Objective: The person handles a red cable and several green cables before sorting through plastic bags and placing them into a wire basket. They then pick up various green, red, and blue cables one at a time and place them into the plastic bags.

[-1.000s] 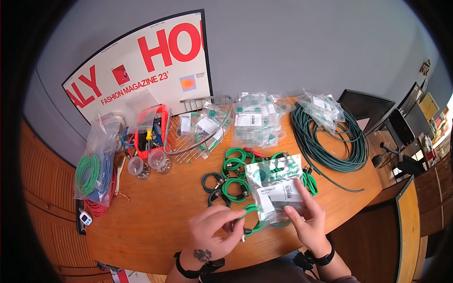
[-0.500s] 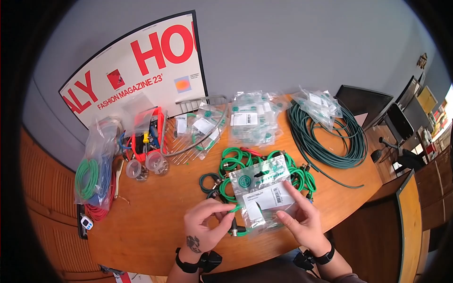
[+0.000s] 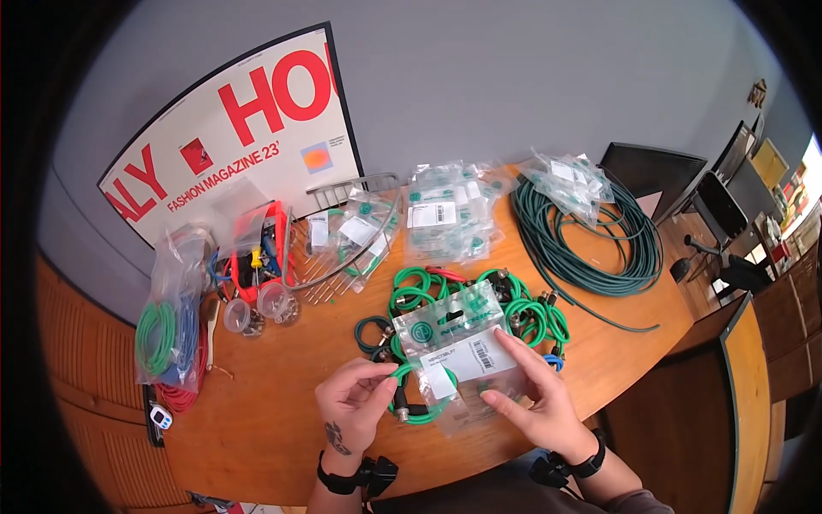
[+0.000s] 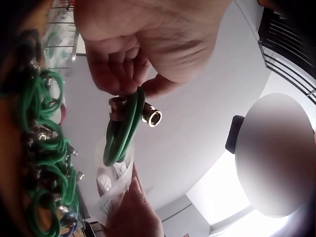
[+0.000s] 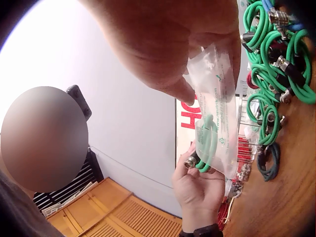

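My left hand (image 3: 353,403) pinches a coiled green BNC cable (image 3: 417,419) between thumb and fingertips. Metal connectors with black sleeves hang from the coil (image 4: 123,131) below my fingers in the left wrist view. A clear plastic bag (image 3: 475,300) with a white barcode label is held by my right hand (image 3: 548,411), the thumb and index finger lying along its front. The coil's right side overlaps the bag's left edge, and green shows through the film (image 5: 222,113) in the right wrist view.
Behind the bag lies a pile of green cable coils (image 3: 535,317). Further back are a stack of clear bags (image 3: 454,236), a large dark green cable roll (image 3: 531,244), a wire rack (image 3: 390,193), and a red tool bin (image 3: 278,227). Bagged cables (image 3: 154,338) lie at the left.
Both hands, with the cable and bag, have shifted left in the head view, and the whole scene has drifted left too. The bag has tilted, and a blue cable end now shows beside it.
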{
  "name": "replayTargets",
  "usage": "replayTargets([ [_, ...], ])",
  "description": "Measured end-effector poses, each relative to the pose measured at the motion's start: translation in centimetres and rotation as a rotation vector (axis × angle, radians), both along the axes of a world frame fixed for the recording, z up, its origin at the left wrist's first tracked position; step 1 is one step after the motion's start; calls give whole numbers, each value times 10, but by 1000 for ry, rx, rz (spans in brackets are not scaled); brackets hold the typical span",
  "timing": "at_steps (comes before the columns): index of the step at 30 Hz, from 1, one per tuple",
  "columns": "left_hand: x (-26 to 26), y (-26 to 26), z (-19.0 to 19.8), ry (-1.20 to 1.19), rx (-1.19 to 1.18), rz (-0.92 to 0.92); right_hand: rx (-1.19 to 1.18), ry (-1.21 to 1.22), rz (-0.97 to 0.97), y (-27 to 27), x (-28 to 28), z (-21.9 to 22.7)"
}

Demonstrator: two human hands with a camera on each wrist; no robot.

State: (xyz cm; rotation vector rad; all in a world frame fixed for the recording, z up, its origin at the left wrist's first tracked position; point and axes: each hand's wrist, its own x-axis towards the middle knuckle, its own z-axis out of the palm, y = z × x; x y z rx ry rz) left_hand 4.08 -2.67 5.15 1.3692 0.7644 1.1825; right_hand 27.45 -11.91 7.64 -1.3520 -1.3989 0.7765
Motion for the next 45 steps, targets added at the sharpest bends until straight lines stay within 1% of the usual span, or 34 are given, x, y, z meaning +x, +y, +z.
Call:
replayTargets([
  [2, 0, 0, -2, -27, -6, 6, 21, -44, 6, 1, 0, 4],
  [4, 2, -1, 0, -27, -6, 15, 55, -173, 54, 2, -1, 9],
  [5, 2, -2, 1, -26, -6, 23, 55, -172, 54, 1, -2, 10],
  [6, 2, -2, 0, -26, -6, 24, -10, -98, 56, 0, -2, 11],
  [7, 2, -2, -1, 25, 33, 28, -75, -24, 60, 0, -3, 11],
  [8, 2, -2, -2, 76, 72, 33, -75, -23, 60, 0, -3, 11],
  [11, 2, -2, 0, 86, 82, -6, -57, 12, 48, 1, -3, 5],
  [13, 1, -3, -1, 73, 66, -12, 20, -7, 30, 2, -1, 0],
  [18, 1, -1, -6, 34, 63, -23, -9, 41, 66, 1, -1, 2],
  [20, 4, -3, -5, 20, 42, 1, -32, 65, 80, 0, -2, 3],
  [26, 3, -2, -9, 51, 14, -2, -67, 70, 93, 0, -1, 0],
  [27, 3, -2, -9, 52, 14, -2, -75, 115, 111, 1, -2, 2],
  [29, 5, -3, -9, -23, -107, -87, -83, 161, 131, 2, -4, 2],
  [31, 7, -4, -10, -25, -137, -78, -97, 276, 161, 2, -5, 1],
  [35, 6, -4, -10, -73, -208, -98, -21, 264, 114, 3, -3, -10],
  [36, 6, -4, -10, -73, -208, -97, -6, 203, 119, 3, -2, -8],
  [37, 5, -3, -12, -68, -194, -103, 10, 142, 125, 3, -2, -7],
  [39, 5, -2, -16, -63, -180, -110, -7, 168, 142, 3, -7, -6],
  [41, 6, -1, -21, -98, -83, -103, -11, 196, 161, 3, -10, -7],
  [42, 6, 0, -20, -98, -82, -100, -10, 196, 164, 3, -10, -7],
  [44, 5, 1, -16, 17, 42, -26, -38, 187, 211, 2, -8, -5],
  [45, 6, 0, -12, 17, 42, -26, -37, 188, 211, 1, -9, -1],
])
